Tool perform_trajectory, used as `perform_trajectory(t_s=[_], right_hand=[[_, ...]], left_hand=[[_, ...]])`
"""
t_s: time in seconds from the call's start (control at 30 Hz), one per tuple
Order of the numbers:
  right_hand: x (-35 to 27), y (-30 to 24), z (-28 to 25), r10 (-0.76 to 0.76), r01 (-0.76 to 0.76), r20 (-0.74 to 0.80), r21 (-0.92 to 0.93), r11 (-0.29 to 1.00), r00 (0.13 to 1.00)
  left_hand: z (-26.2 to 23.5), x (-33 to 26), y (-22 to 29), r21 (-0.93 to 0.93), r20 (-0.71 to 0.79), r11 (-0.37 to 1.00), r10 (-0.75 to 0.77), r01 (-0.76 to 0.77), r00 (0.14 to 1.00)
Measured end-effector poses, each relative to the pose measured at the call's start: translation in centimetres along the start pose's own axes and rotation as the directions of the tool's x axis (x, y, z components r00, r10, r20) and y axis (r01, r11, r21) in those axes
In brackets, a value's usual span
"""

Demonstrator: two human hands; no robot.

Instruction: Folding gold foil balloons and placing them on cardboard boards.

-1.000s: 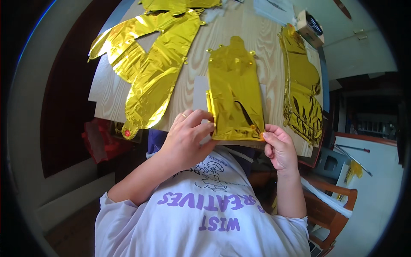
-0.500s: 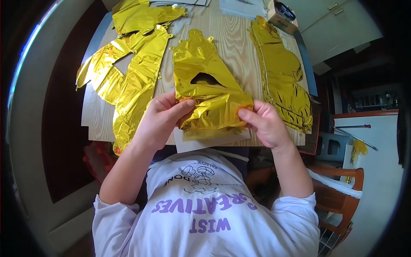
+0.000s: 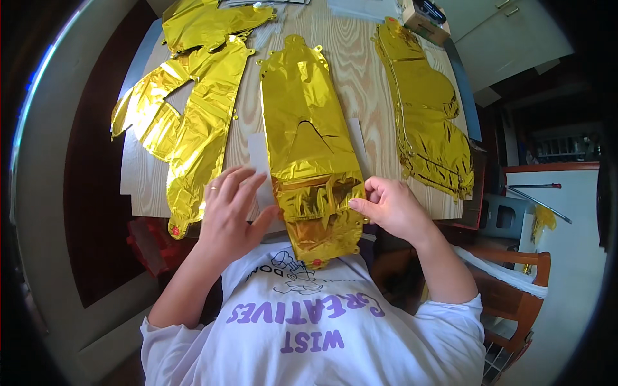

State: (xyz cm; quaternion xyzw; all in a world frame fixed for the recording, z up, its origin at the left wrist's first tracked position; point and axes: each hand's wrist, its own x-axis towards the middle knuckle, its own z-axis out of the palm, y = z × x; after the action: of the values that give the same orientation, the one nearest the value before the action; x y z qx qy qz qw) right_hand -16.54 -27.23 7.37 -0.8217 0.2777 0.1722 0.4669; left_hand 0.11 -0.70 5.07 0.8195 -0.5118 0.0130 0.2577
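Foil balloon (image 3: 312,151) is laid flat on the table (image 3: 370,83). Its edge is pinched by the right hand (image 3: 393,209). The left hand (image 3: 232,212) is spread open beside it.

A flat foil balloon (image 3: 312,148) lies on the table (image 3: 360,71) before me, its near end hanging over the edge. More balloons (image 3: 193,128) lie to its left, another (image 3: 428,116) to its right, a small box (image 3: 425,16) behind that.
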Motion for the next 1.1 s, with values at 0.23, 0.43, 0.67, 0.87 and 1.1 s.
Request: perform_trajectory(t_s=[0.23,0.43,0.67,0.87,1.1], right_hand=[[2.0,3.9,1.2,-0.648,0.276,-0.277,-0.736,0.618,0.71],[1.9,4.4,1.4,-0.618,0.249,-0.31,-0.718,0.65,0.722],[1.9,4.2,0.0,-0.501,0.343,-0.475,-0.383,0.858,0.723],[6.1,2.2,-5.5,0.096,0.031,-0.256,0.451,0.892,0.962],[9.4,0.1,-7.6,0.21,-0.164,-0.055,0.45,0.878,0.976]], left_hand=[[4.4,3.0,-1.7,-0.115,0.081,0.988,0.114,-0.104,0.99],[4.2,5.6,-1.4,-0.06,0.088,0.987,0.154,-0.149,0.984],[5.6,5.8,-0.6,-0.033,0.261,0.964,0.263,-0.264,0.929],[5.5,5.8,-0.9,-0.025,0.281,0.96,0.273,-0.277,0.92],[5.5,5.8,-0.5,-0.041,0.27,0.963,0.267,-0.266,0.925]])
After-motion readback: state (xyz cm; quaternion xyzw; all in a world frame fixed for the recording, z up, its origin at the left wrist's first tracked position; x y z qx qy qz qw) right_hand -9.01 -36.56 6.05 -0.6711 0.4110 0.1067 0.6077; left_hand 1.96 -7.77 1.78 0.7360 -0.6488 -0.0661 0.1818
